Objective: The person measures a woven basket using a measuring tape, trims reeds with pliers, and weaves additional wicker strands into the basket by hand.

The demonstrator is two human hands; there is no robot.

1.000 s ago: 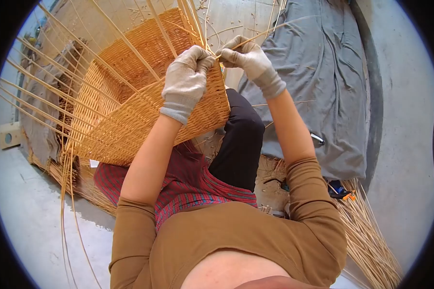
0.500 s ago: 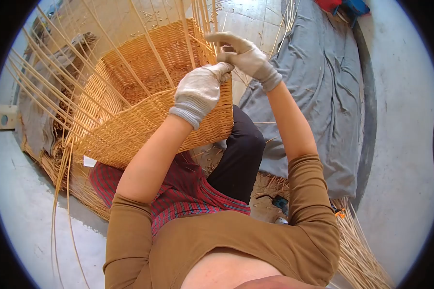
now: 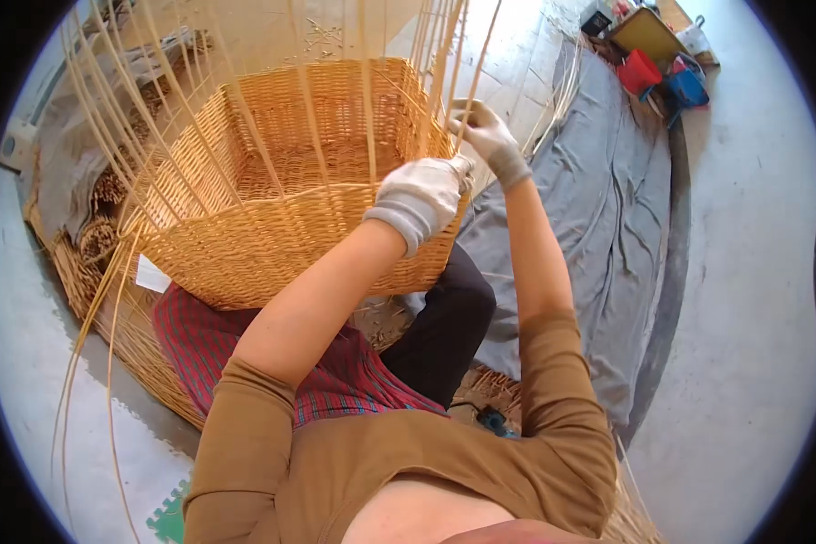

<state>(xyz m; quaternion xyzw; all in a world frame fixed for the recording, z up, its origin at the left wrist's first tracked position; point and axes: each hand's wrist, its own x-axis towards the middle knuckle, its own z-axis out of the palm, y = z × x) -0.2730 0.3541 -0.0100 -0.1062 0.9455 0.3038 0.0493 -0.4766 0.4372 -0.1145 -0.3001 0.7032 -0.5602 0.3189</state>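
A golden wicker basket (image 3: 272, 245), rectangular, rests tilted across the lap, with tall thin rods rising from its rim. My left hand (image 3: 423, 195), in a white glove with a grey cuff, is closed on the rim at the near right corner. Just beyond that corner, my gloved right hand (image 3: 488, 140) has its fingers curled beside the upright rods (image 3: 440, 82). Rods and the basket's edge partly cover those fingertips, so what they hold is hidden. Loose rod ends (image 3: 109, 335) hang from the basket's left corner.
A grey cloth (image 3: 589, 208) lies on the floor to the right. Beyond it are a red container (image 3: 639, 72) and a blue one (image 3: 687, 89). Bundled rods (image 3: 86, 245) lie at the left under cloth. A green mat piece (image 3: 168, 517) shows at bottom left.
The basket's near right corner and my left hand have shifted right and lower in view. My right hand has dropped from above the corner to its outer side. The view has also shifted.
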